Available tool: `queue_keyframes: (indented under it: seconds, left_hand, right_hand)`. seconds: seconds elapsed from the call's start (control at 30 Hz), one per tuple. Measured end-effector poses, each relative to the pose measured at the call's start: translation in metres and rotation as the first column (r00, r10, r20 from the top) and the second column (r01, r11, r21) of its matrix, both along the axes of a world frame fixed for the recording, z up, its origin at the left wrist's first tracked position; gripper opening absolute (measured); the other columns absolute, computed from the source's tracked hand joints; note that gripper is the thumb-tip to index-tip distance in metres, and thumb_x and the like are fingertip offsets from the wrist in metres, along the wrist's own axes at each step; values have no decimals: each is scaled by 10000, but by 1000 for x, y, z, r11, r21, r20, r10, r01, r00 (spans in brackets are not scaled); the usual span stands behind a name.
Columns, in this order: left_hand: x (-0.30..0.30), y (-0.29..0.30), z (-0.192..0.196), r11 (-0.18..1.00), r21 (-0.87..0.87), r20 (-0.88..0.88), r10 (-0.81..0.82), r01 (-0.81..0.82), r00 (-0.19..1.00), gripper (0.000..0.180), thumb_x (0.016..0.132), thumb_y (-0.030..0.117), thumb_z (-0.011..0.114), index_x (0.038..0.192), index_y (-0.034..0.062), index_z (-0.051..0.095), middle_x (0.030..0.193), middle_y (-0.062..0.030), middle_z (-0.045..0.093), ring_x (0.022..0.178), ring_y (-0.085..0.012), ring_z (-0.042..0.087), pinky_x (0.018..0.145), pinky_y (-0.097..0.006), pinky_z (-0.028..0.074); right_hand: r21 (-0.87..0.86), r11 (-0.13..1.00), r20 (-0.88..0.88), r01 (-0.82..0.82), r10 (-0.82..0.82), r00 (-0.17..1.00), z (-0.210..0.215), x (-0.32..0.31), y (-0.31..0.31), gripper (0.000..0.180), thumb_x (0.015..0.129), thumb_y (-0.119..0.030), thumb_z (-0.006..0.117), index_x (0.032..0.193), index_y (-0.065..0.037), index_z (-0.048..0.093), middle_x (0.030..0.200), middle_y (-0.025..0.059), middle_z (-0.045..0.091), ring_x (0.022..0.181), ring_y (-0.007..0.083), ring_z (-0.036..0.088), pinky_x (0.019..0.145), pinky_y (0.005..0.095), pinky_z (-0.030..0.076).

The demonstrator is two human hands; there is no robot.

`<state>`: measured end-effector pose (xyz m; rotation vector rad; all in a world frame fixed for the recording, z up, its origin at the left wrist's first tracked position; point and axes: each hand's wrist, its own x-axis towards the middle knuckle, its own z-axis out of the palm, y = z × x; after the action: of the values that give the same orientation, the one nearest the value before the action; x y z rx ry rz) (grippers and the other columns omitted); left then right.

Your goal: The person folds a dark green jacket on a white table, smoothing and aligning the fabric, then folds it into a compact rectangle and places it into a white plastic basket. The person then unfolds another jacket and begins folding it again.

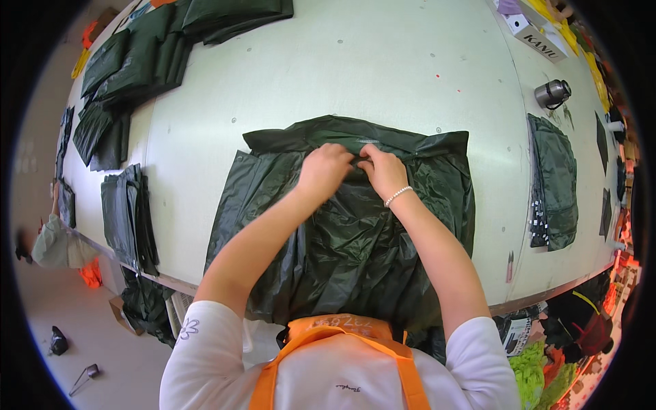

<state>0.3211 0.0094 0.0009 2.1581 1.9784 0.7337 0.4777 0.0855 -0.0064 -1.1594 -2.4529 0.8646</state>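
Head view: both hands are close together at the upper middle of a dark green garment [348, 232] spread flat on the pale counter [383, 68]. The left hand [326, 167] and the right hand [383, 171] pinch the cloth near its zipper [369, 141], almost touching each other. It looks like the zipper part is being arranged; the next move needs a steady pull. Folded green piles [137, 61] lie well apart at the left, a metal flask [552, 93] at the right; nothing blocks the hands.

Big pale worktable [383, 75], dark green garment [355, 239] spread flat in the middle. Folded green stacks [137, 61] at the far left, another folded piece [553, 181] right, plus a metal flask [552, 93].
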Motion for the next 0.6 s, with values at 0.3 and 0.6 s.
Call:
queue_keyframes:
  seconds: [0.3,0.6]
  left_hand:
    - [-14,23,4,916,-397,319,76,60,945,160,721,150,716,847,52,711,835,-71,672,782,-246,639,697,-333,511]
    - [-62,83,-14,949,-310,68,80,-55,994,165,775,171,664,907,74,675,872,-104,640,844,-289,617,747,-386,496]
  right_hand:
    - [363,924,62,-121,105,993,5,4,-21,145,777,-123,630,900,-51,658,923,68,593,915,256,542,807,372,432]
    - [-81,997,135,-5,16,991,23,-13,32,94,853,-189,601,889,-104,622,784,132,655,775,347,622,666,439,480]
